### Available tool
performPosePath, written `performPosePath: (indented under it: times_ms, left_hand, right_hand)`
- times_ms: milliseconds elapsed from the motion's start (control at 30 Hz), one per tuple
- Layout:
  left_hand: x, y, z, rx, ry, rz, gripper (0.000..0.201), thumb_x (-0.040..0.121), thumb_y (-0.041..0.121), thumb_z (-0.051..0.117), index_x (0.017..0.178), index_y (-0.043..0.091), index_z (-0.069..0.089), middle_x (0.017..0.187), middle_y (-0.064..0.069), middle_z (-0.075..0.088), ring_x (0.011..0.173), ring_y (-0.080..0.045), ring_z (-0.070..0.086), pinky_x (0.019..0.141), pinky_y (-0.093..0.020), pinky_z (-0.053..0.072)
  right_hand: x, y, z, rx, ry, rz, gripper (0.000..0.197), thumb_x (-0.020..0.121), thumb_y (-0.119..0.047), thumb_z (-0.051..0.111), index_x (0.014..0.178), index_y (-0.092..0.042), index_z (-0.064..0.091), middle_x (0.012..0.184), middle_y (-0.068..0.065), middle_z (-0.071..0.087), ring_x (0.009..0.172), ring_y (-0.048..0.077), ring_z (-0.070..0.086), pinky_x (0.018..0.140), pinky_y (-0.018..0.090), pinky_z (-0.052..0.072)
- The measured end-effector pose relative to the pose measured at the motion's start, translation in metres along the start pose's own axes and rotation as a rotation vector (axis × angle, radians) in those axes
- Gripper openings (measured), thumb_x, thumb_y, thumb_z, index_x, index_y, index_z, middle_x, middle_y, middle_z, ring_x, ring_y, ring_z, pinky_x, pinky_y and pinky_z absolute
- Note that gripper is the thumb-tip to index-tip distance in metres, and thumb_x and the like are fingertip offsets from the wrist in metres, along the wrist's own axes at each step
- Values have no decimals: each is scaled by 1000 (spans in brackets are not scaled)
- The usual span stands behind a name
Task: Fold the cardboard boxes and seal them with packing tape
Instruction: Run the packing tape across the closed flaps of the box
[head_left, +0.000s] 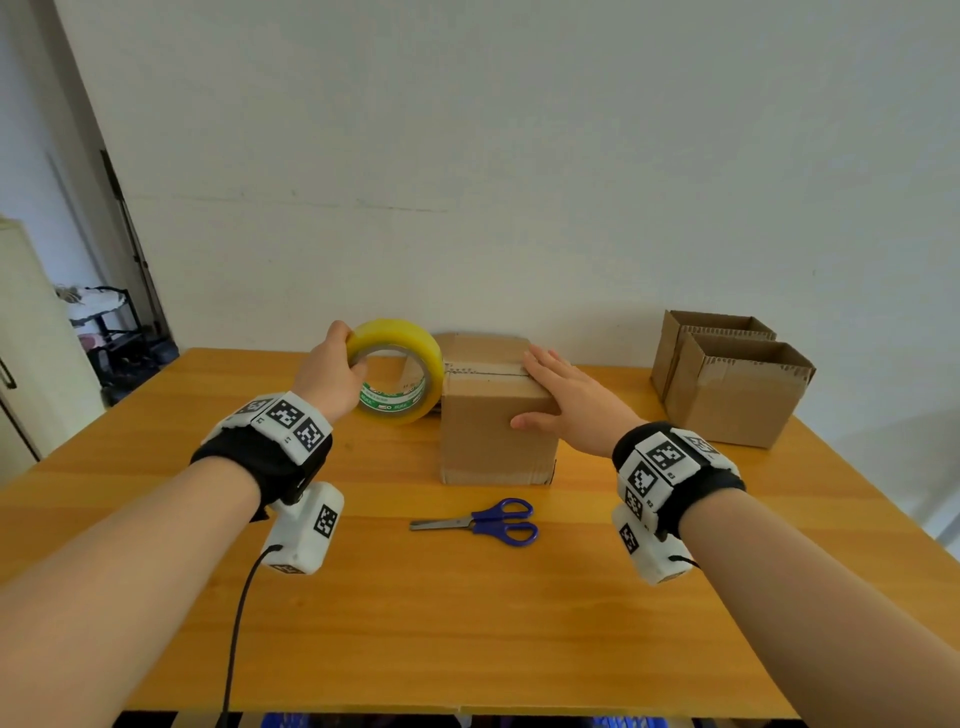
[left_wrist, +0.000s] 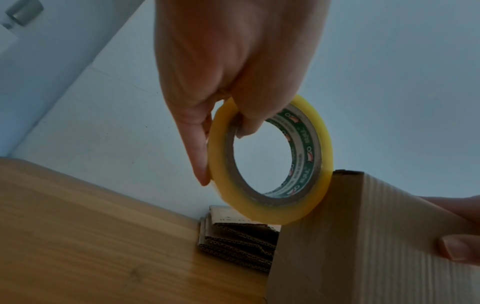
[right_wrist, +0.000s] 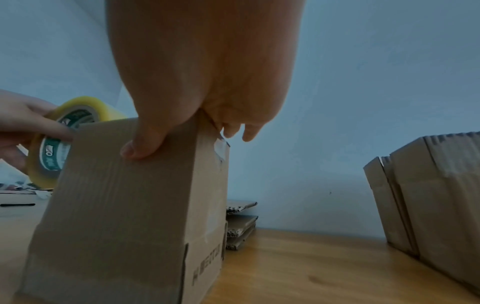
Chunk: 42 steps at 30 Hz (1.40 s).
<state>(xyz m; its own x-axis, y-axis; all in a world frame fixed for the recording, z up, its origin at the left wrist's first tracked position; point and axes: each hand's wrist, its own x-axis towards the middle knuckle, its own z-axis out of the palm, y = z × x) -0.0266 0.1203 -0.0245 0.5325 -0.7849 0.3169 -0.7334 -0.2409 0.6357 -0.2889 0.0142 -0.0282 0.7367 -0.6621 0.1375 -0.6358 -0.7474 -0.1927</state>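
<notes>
A closed brown cardboard box (head_left: 493, 415) stands in the middle of the wooden table (head_left: 415, 597), with a strip of tape along its top seam. My left hand (head_left: 332, 374) grips a yellow roll of packing tape (head_left: 397, 371), thumb through the core, and holds it against the box's left top edge (left_wrist: 345, 185). The tape roll (left_wrist: 270, 160) stands on edge. My right hand (head_left: 563, 397) lies flat on the box's right top corner, fingers straight on top and thumb pressed on the front face (right_wrist: 140, 148). In the right wrist view the box (right_wrist: 124, 216) fills the left half.
Blue-handled scissors (head_left: 488, 521) lie shut on the table in front of the box. Two open-topped cardboard boxes (head_left: 732, 379) stand at the back right. A stack of flattened cardboard (left_wrist: 239, 238) lies behind the box against the wall. A black cable (head_left: 236, 623) hangs from my left wrist.
</notes>
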Motion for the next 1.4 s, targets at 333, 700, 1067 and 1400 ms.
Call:
performPosePath:
  times_ms: [333,700,1067,1400]
  left_hand:
    - [2,4,0,18,-11,15,16,97,12,45,110,4,41,70,-5,45,55,-20,45,46,-30,32]
    - [0,12,-1,73,4,29,14,96,10,45,108,5,40,68,-2,43,54,-16,43,46,-28,27]
    - [1,3,6,85,21,30,16,95,7,47,110,4,40,71,-4,46,62,-26,49,51,-32,34]
    - [-5,-25,8,161,-40,17,20,93,2,47,113,6,42,73,-7,48,60,-25,48,51,-32,34]
  right_hand:
    - [12,-13,-5,-152,-77,-52,86,90,-61,44,153,-20,2,161,-2,4,147,14,7,117,31,9]
    - [26,-41,2,-226,-74,-149,72,93,-64,31,151,-37,-3,161,-1,6,148,22,9,118,37,11]
    - [27,-38,3,-217,-74,-158,65,95,-60,30,151,-39,3,160,-2,11,147,24,11,117,39,15]
    - [27,-38,3,-196,-91,-155,64,95,-58,29,151,-39,4,161,-3,9,147,23,10,117,40,14]
